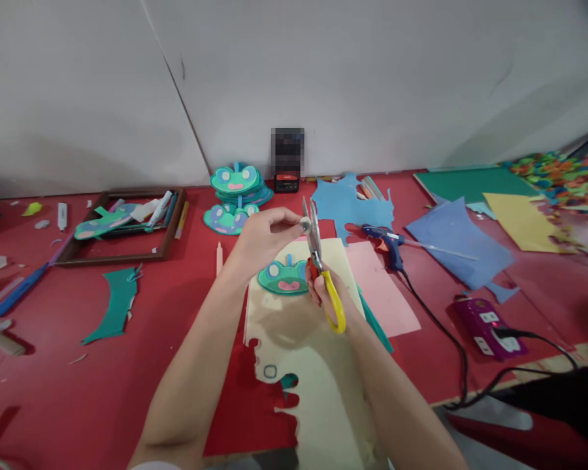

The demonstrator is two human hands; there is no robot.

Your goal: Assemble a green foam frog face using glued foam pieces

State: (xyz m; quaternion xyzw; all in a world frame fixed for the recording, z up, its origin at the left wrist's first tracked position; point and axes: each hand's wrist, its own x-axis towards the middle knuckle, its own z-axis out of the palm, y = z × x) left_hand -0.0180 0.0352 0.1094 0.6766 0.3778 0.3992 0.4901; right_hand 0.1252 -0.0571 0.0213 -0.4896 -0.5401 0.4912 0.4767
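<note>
My left hand [269,238] pinches a small cream felt piece [306,224] between thumb and fingers. In my right hand [330,290] are scissors [334,303] with a yellow and red handle; their blades point up, parted, right beside the piece. Below both hands lies a cream felt sheet [323,385] with cut-out edges and a small drawn rounded outline. A green felt frog face [279,279] with a pink mouth rests on the sheet, partly hidden behind my right hand.
Frog faces [235,179] are stacked near the wall. A blue glue gun [385,241] lies right of pink felt [387,294], its cord near a purple power strip [487,326]. A brown wooden frame [169,241] holds markers on the left. Blue felt [463,245] lies rightward.
</note>
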